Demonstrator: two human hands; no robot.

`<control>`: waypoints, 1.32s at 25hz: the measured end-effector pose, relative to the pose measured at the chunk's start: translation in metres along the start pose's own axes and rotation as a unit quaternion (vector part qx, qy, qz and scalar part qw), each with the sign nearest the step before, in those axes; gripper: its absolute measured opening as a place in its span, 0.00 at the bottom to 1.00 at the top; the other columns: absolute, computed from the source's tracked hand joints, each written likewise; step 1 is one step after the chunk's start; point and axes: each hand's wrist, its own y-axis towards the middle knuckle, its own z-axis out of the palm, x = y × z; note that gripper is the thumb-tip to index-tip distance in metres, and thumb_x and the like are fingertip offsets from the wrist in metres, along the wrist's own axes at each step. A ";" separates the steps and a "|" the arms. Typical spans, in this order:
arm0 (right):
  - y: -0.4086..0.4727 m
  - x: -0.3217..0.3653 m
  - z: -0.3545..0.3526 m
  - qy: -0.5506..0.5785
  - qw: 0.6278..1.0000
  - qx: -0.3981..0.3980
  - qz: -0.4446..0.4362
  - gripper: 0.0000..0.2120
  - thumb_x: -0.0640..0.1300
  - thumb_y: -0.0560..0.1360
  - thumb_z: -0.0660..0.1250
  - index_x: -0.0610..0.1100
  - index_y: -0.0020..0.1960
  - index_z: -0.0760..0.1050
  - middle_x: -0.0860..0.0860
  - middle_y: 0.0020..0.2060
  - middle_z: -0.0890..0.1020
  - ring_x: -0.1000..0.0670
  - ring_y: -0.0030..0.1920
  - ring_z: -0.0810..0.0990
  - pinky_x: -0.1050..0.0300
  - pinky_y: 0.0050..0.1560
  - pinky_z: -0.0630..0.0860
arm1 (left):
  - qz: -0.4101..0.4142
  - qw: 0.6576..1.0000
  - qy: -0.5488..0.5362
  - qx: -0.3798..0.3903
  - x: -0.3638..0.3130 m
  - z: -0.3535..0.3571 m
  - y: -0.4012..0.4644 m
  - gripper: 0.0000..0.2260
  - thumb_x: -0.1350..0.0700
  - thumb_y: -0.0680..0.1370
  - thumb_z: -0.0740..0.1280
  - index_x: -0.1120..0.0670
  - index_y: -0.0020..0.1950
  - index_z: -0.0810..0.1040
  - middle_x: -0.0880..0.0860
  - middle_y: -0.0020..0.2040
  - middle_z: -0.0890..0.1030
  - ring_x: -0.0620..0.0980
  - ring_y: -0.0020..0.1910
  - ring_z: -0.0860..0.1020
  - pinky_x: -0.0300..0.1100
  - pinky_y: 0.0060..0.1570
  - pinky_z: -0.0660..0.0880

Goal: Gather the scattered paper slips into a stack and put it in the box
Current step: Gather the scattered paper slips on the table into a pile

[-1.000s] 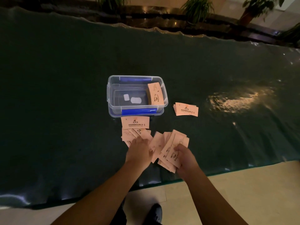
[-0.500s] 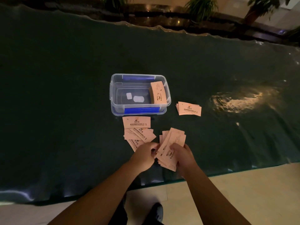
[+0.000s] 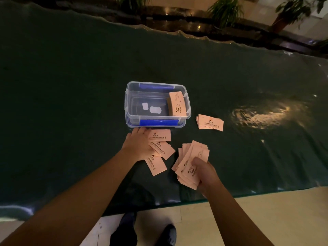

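Our left fingers [image 3: 142, 133] lie spread flat on loose slips [image 3: 160, 148] just before the box [image 3: 132, 103], mid-table; right hand [image 3: 204, 173] is clamped on a fanned stack [image 3: 190, 162]. Slips sit btwn both hands, nearer the left, long axes angled twd the right; another pile [image 3: 210, 122] lies right of the box.

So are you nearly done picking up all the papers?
About halfway. One stack already leans inside the clear box. The right hand holds a fanned bunch of slips. The left hand lies flat on the loose slips in front of the box. Those need gathering, and so does a small pile lying to the right of the box.
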 end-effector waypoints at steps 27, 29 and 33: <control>0.013 0.027 0.036 -0.283 0.948 0.126 -0.070 0.10 0.39 0.80 0.71 0.50 0.59 0.79 0.45 0.54 0.88 0.43 0.53 0.88 0.49 0.47 0.82 | -0.222 0.913 -0.340 -0.030 -0.001 0.024 -0.055 0.17 0.58 0.78 0.70 0.48 0.67 0.78 0.54 0.63 0.77 0.43 0.46 0.75 0.37 0.40 0.69; 0.013 0.024 0.040 -0.276 0.950 0.127 -0.073 0.09 0.39 0.80 0.70 0.50 0.57 0.79 0.46 0.54 0.88 0.44 0.53 0.88 0.49 0.47 0.82 | -0.233 0.904 -0.357 -0.023 -0.004 0.025 -0.050 0.16 0.57 0.79 0.69 0.50 0.66 0.77 0.52 0.60 0.80 0.41 0.43 0.74 0.36 0.36 0.67; 0.012 0.018 0.054 -0.265 0.953 0.130 -0.074 0.09 0.41 0.80 0.70 0.52 0.57 0.79 0.48 0.53 0.88 0.46 0.52 0.88 0.52 0.45 0.82 | -0.278 0.856 -0.434 0.019 -0.020 0.020 -0.045 0.24 0.52 0.78 0.67 0.52 0.74 0.71 0.46 0.49 0.77 0.42 0.43 0.75 0.40 0.34 0.68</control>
